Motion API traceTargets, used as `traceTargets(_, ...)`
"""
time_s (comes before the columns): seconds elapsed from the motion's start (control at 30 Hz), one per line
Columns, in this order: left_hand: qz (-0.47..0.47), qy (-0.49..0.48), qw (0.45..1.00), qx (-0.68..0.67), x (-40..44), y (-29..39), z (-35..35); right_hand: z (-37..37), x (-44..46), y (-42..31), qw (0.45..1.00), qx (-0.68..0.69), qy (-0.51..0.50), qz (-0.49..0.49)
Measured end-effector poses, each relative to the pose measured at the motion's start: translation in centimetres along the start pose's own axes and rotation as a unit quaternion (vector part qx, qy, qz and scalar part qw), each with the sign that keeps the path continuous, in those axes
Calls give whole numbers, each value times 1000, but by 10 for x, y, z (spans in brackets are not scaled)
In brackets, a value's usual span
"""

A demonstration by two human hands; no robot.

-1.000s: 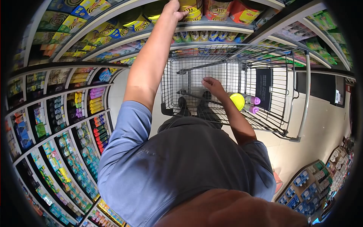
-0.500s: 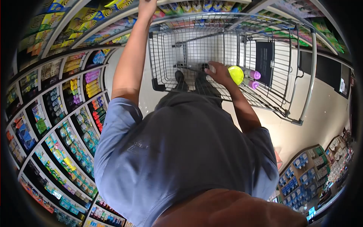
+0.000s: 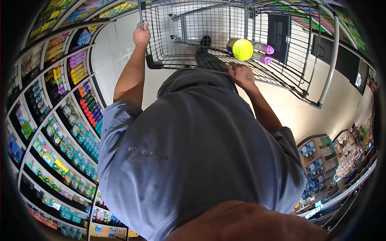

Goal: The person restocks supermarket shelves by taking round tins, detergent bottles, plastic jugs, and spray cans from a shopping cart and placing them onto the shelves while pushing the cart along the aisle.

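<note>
A wire shopping cart (image 3: pixel 193 60) stands across the front of my body. My left hand (image 3: pixel 141 35) is closed on the upright edge at the cart's left end. Near the middle of its near side, my right hand (image 3: pixel 241 75) is closed over the top rim. Inside the cart, just beyond my right hand, is a round container with a yellow lid (image 3: pixel 242 49). Two bottles with purple caps (image 3: pixel 266 49) lie beside it, to the right. A dark panel (image 3: pixel 278 38) is fixed in the cart near its handle (image 3: pixel 330 60).
Shelves packed with colourful goods (image 3: pixel 60 160) curve along the left. More shelves (image 3: pixel 80 14) run past the cart's far side. Pale floor (image 3: pixel 281 104) shows beside the cart. Racks of blue-packed items (image 3: pixel 315 160) stand at the lower right.
My left hand has come down from the shelf and taken hold of the cart's left end. My right hand has closed on the near rim. The shelves beyond the cart have moved up in view.
</note>
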State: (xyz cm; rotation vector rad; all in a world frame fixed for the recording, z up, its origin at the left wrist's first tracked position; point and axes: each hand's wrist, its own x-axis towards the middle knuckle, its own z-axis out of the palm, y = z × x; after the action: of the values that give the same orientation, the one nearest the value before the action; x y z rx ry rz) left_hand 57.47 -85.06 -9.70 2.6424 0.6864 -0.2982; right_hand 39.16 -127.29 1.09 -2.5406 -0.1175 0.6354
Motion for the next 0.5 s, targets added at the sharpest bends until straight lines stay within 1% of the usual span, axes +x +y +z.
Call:
traceTargets(0.03, -2, 12, 1000, -1, -10, -5, -1, 3, -4, -1, 1000, -6, 1, -2)
traceTargets(0.1, -4, 26, 1000, -13, -30, -20, -2, 12, -11, -3, 997, -76, -20, 9)
traceTargets(0.13, -6, 37, 999, -18, -41, -30, -4, 17, -16, -4, 996, -82, -18, 2)
traceTargets(0.2, -18, 46, 999, -23, -67, -48, -9, 28, -28, -6, 988, -149, -26, 9)
traceTargets(0.3, -37, 64, 997, -37, -108, -81, -11, 41, -50, -8, 986, -166, -6, -21)
traceTargets(0.37, -44, 72, 994, -72, -138, -105, -12, 51, -67, -9, 982, -188, -8, -28)
traceTargets(0.43, -59, 91, 991, -84, -167, -125, -12, 58, -83, -7, 980, -186, 16, -72)
traceTargets(0.5, -75, 106, 987, -96, -205, -144, -14, 63, -105, -8, 976, -197, 26, -90)
